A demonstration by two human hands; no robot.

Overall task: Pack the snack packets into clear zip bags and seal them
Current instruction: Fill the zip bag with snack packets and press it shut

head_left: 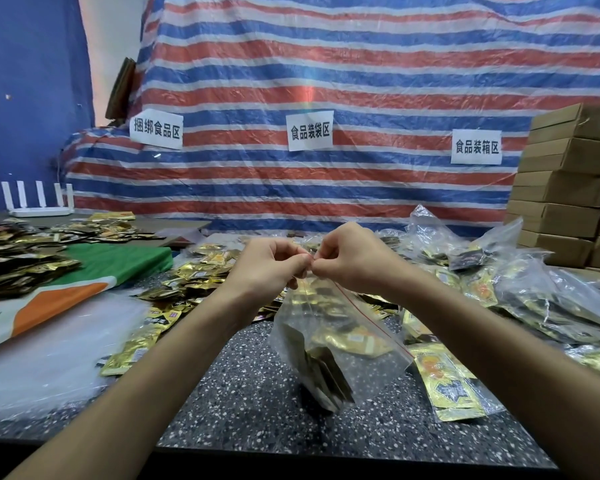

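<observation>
A clear zip bag (340, 344) with a red zip line hangs above the speckled table (257, 403), holding several gold snack packets in its lower part. My left hand (274, 265) and my right hand (350, 258) meet at the bag's top corner, and the fingertips of both pinch the zip strip there. The bag dangles tilted, its zip edge running down to the right. Loose gold snack packets (194, 271) lie heaped behind my hands, and one filled clear bag (451, 386) lies flat on the right.
More filled plastic bags (551, 299) pile up on the right. Brown cardboard boxes (568, 188) are stacked at far right. A green and orange cloth (84, 278) and dark packets (18, 261) cover the left. A white router (39, 202) stands at back left.
</observation>
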